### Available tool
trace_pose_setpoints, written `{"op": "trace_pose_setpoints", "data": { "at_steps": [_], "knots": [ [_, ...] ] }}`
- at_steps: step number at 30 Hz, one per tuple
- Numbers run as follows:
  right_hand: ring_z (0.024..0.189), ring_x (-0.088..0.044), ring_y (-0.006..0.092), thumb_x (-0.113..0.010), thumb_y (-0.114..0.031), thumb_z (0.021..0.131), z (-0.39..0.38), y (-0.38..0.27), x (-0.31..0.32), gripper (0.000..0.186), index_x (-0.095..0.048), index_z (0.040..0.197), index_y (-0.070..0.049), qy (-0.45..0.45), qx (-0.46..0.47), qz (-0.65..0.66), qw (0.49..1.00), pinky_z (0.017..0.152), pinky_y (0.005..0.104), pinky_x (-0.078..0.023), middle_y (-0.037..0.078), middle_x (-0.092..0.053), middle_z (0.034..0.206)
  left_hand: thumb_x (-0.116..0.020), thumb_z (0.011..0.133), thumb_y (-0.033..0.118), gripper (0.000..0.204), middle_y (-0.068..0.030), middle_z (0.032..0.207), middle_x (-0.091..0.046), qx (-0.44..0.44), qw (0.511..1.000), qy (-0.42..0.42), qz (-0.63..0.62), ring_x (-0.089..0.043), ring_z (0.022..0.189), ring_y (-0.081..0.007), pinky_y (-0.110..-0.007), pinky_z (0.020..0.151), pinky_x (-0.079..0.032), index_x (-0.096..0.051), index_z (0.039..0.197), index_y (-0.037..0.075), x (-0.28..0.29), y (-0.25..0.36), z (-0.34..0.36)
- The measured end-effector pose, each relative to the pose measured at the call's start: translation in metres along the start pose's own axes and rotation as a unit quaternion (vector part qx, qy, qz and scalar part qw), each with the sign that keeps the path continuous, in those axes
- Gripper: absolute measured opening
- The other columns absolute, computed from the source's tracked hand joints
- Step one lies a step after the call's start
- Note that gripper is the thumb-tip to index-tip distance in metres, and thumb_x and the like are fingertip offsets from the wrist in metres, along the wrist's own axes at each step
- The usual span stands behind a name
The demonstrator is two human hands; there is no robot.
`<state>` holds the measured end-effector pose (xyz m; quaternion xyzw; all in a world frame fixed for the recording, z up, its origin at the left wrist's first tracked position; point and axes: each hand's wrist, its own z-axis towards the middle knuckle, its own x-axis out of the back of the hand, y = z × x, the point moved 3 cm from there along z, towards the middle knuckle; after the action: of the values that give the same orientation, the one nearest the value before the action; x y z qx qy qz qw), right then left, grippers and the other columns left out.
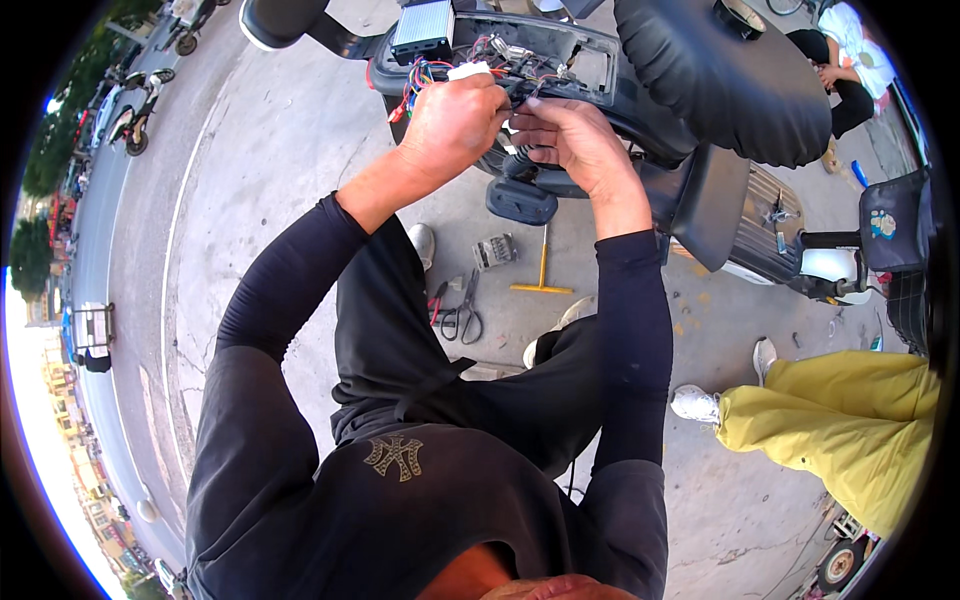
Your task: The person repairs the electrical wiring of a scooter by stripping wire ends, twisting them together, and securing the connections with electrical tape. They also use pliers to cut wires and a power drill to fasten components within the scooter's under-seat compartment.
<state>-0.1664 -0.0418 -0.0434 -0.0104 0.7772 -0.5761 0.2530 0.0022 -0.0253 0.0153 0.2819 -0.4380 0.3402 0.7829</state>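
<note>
Both my hands are at the open rear body of an electric scooter, over a bundle of coloured wires. My left hand is closed in a fist, its back hiding what the fingers hold. A white connector shows just beyond its knuckles. Close to it on the right, my right hand has thumb and forefinger pinched together beside dark wiring, the other fingers curled. What lies between those fingertips is too small to make out. A silver finned controller box sits at the compartment's far left edge.
The black seat is at the right. On the ground below lie scissors, red-handled pliers, a yellow T-handle tool and a small case of bits. A person in yellow trousers is at right; another person sits farther off.
</note>
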Motion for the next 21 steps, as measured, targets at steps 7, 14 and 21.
{"op": "trace_pose_setpoints", "data": {
  "at_steps": [7, 14, 21],
  "knots": [
    [0.068, -0.07, 0.0133, -0.062, -0.031, 0.097, 0.01, 0.01, -0.012, 0.032, -0.071, 0.093, -0.001, 0.104, 0.032, -0.063, 0.992, 0.055, 0.0219, -0.053, 0.006, -0.072, 0.08, -0.071, 0.082, 0.011, 0.009, -0.0091, 0.084, -0.062, -0.034, 0.999, -0.006, 0.037, -0.066, 0.077, -0.0309, -0.041, 0.066, -0.054, -0.068, 0.087, 0.004, -0.005, 0.001, -0.002],
    [0.073, -0.069, 0.0157, -0.052, -0.047, 0.101, 0.005, 0.002, -0.006, 0.049, -0.067, 0.102, -0.001, 0.053, 0.009, 0.041, 0.998, 0.058, 0.0271, -0.053, 0.01, -0.072, 0.094, -0.069, 0.086, 0.012, 0.009, -0.0096, 0.084, -0.062, -0.016, 1.0, 0.001, 0.02, -0.066, 0.078, -0.0308, -0.042, 0.066, -0.053, -0.07, 0.09, 0.004, 0.003, -0.001, -0.001],
    [0.067, -0.066, 0.0106, -0.061, -0.053, 0.096, 0.009, 0.006, -0.013, 0.048, -0.067, 0.102, -0.005, 0.083, 0.005, 0.005, 0.997, 0.054, 0.0231, -0.049, 0.001, -0.066, 0.083, -0.068, 0.087, 0.013, 0.012, -0.0117, 0.086, -0.063, -0.008, 1.0, -0.01, -0.005, -0.066, 0.08, -0.033, -0.044, 0.069, -0.052, -0.07, 0.091, 0.002, 0.005, 0.0, 0.006]
  ]
}}
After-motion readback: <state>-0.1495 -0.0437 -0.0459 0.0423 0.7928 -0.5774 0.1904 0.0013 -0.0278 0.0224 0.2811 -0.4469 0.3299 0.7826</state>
